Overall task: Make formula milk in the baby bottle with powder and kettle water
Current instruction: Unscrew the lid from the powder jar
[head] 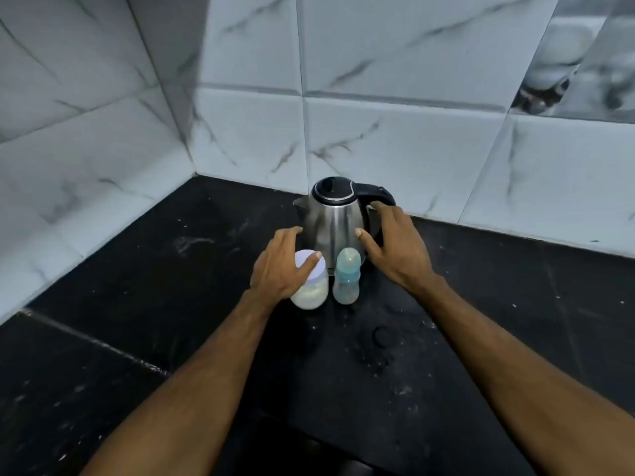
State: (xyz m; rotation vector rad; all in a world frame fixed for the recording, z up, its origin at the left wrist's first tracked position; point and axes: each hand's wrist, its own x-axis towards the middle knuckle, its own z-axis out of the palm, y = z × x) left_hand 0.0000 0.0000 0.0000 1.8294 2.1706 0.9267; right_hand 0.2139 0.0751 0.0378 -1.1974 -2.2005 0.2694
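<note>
A steel kettle [331,223] with a black lid and handle stands near the back wall. In front of it stand a clear jar of white powder [311,290] with a white lid and, to its right, a small baby bottle [347,278] with a blue collar and clear cap. My left hand [280,266] hovers over the jar's left side, fingers relaxed, thumb lying across the lid. My right hand [395,249] is spread beside the kettle's right side by the handle, holding nothing.
The black stone counter [171,304] carries white powder specks and a faint ring mark right of centre. Marble-patterned tiled walls [395,132] close off the back and left, meeting in a corner behind the kettle.
</note>
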